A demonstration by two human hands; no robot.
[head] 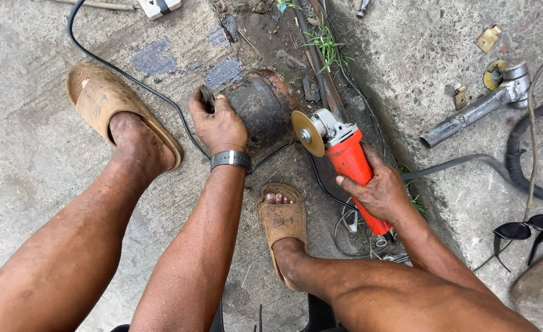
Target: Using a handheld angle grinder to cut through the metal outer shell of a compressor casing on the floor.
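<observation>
My left hand [218, 125] rests on a rusty dark metal cylinder [260, 106] lying on the concrete floor, and pinches a small dark piece at the fingertips. A grey watch sits on that wrist. My right hand [379, 192] grips the red body of an angle grinder [349, 160]. Its yellowish disc [307, 133] stands just right of the cylinder, close to its end. Whether the disc touches the metal cannot be made out.
A black cable [124, 72] runs across the floor past my sandalled feet. A second grey grinder-like tool [480, 104] and hose lie at right, with dark sunglasses [523, 232], brass bits [488, 38] and a white socket box [160, 6] around.
</observation>
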